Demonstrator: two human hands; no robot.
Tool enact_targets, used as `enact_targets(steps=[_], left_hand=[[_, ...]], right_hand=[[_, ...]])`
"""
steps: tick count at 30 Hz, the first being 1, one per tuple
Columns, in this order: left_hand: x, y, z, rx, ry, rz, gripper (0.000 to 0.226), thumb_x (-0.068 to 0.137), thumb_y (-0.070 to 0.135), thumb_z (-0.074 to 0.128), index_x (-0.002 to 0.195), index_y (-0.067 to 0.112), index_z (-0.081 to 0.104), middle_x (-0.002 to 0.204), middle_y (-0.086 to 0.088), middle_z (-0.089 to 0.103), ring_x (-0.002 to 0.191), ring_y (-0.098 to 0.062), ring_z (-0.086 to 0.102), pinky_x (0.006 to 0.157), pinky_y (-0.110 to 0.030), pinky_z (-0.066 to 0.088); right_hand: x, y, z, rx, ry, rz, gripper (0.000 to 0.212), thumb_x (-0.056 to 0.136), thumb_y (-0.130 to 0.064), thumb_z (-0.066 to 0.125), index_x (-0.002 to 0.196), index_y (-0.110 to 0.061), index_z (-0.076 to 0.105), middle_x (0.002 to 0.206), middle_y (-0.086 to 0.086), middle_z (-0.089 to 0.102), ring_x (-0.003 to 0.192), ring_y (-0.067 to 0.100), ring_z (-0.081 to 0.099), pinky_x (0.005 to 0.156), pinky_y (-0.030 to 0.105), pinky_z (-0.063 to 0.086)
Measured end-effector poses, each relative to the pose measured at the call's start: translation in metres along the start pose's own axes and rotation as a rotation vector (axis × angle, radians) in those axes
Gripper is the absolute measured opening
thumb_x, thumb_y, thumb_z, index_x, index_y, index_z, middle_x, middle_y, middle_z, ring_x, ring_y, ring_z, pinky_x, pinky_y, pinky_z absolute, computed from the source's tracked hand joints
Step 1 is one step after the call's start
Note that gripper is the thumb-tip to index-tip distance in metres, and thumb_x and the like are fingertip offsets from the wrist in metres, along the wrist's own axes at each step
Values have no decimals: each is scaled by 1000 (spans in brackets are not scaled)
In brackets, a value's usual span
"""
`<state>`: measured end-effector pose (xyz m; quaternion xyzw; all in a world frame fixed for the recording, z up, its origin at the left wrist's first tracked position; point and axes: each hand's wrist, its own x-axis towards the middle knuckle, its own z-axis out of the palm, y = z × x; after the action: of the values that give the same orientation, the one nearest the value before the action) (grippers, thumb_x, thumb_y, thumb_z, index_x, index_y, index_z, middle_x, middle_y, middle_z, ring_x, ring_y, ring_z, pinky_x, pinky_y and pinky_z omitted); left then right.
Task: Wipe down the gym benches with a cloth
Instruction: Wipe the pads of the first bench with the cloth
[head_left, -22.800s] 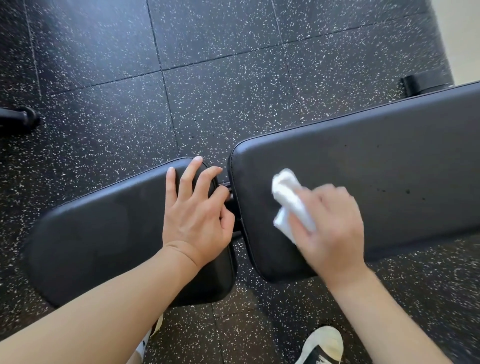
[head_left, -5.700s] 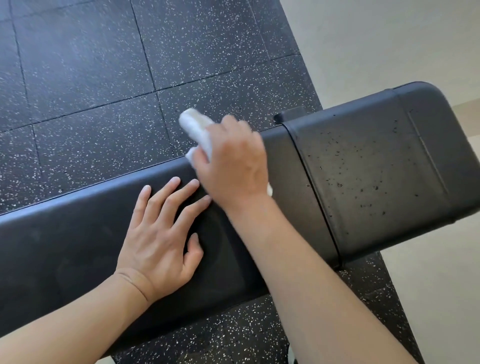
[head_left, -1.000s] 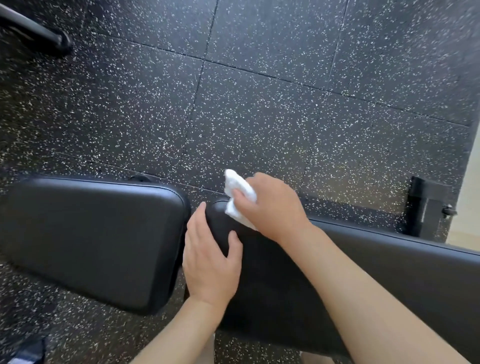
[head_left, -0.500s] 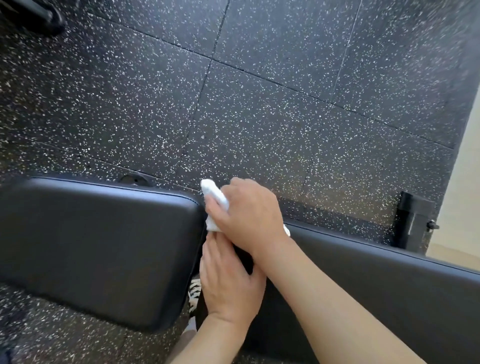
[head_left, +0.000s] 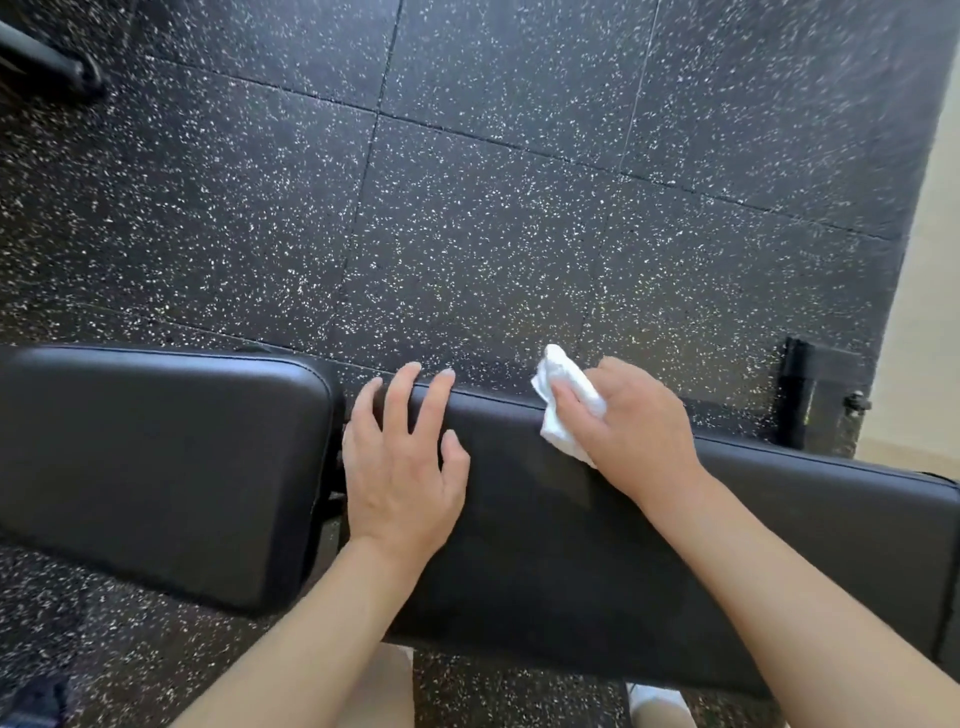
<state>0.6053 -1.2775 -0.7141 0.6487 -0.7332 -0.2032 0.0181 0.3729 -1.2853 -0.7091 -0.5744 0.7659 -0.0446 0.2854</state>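
Note:
A black padded gym bench lies across the lower view in two pads: a shorter seat pad (head_left: 156, 467) on the left and a long back pad (head_left: 571, 545) on the right, with a narrow gap between them. My left hand (head_left: 402, 467) rests flat with spread fingers on the long pad's left end, fingertips at its far edge. My right hand (head_left: 634, 426) grips a crumpled white cloth (head_left: 563, 402) and presses it on the far edge of the long pad. Part of the cloth is hidden under my fingers.
Speckled black rubber floor tiles (head_left: 467, 208) spread beyond the bench. A black bench foot (head_left: 810, 400) stands at the far right near a pale wall (head_left: 935, 260). A dark bar end (head_left: 62, 62) lies at the top left. A white shoe (head_left: 654, 706) shows below the bench.
My right hand has slid the cloth to the right along the long pad's far edge, away from the gap. My left hand, earlier under my right wrist, now lies uncovered with spread fingers.

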Motion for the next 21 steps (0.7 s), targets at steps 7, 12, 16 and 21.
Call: enact_targets(steps=[7, 12, 16, 21], left_hand=[[16, 21, 13, 156, 66, 128, 41, 96, 28, 47, 131, 22, 67, 134, 4, 65, 134, -33, 52, 114, -66, 31], [22, 35, 25, 189, 61, 249, 33, 99, 25, 43, 119, 20, 68, 119, 5, 70, 120, -24, 59, 121, -60, 25], [20, 53, 25, 211, 23, 256, 38, 101, 28, 39, 125, 21, 68, 123, 5, 70, 119, -26, 60, 121, -59, 24], [17, 122, 47, 170, -46, 311, 38, 102, 30, 38, 117, 22, 72, 112, 6, 73, 106, -25, 66, 109, -52, 37]], right_hand=[[3, 33, -15, -88, -40, 105, 57, 101, -57, 44, 60, -17, 46, 70, -2, 46, 73, 24, 51, 61, 35, 29], [13, -13, 3, -28, -47, -15, 53, 103, -52, 43, 63, -18, 49, 73, -1, 48, 74, 27, 53, 59, 36, 40], [-1, 23, -10, -127, -32, -46, 48, 105, -52, 36, 76, -19, 57, 71, -4, 42, 73, 23, 51, 57, 33, 31], [-30, 130, -46, -91, 71, 133, 55, 103, -54, 47, 62, -18, 51, 68, -2, 45, 71, 23, 51, 59, 37, 42]])
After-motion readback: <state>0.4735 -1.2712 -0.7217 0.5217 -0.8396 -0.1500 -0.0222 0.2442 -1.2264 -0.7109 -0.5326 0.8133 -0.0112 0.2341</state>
